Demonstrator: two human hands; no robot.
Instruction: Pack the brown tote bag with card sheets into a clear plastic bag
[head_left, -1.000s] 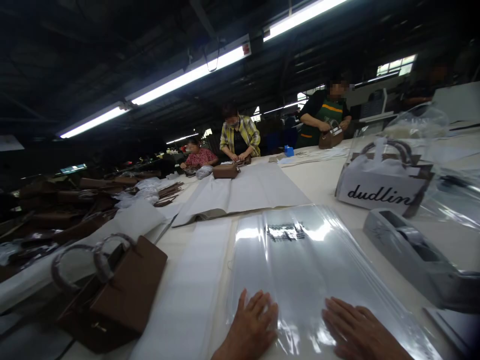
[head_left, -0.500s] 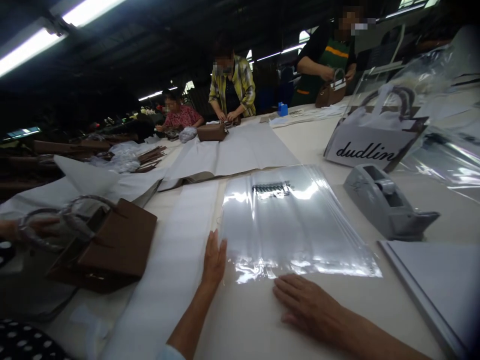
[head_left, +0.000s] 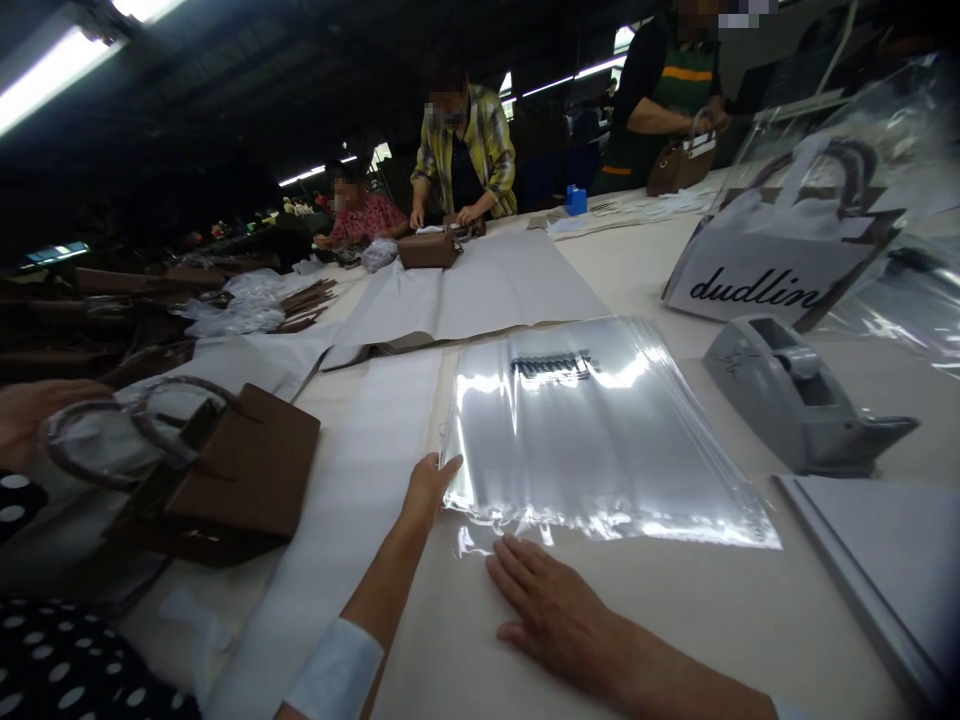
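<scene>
A stack of clear plastic bags (head_left: 570, 440) with black print near its far edge lies flat on the table in front of me. My left hand (head_left: 429, 487) is at the stack's left edge, its thumb over the plastic and its other fingers mostly hidden. On the near side, my right hand (head_left: 551, 610) rests palm down with fingers stretched out, the tips by the stack's near left corner. Left of my left forearm runs a long white sheet (head_left: 345, 480).
A grey tape dispenser (head_left: 795, 400) and white sheets (head_left: 885, 560) sit on the right, behind them a wrapped handbag (head_left: 757, 275) marked "dudlin". At left, a co-worker's hand (head_left: 37, 415) is beside a brown handbag (head_left: 259, 465). Other people handle bags across the table.
My left hand has closed at the plastic stack's left edge, fingers no longer extended. The right hand has slid left along the near edge. At far left, the co-worker's hand has risen.
</scene>
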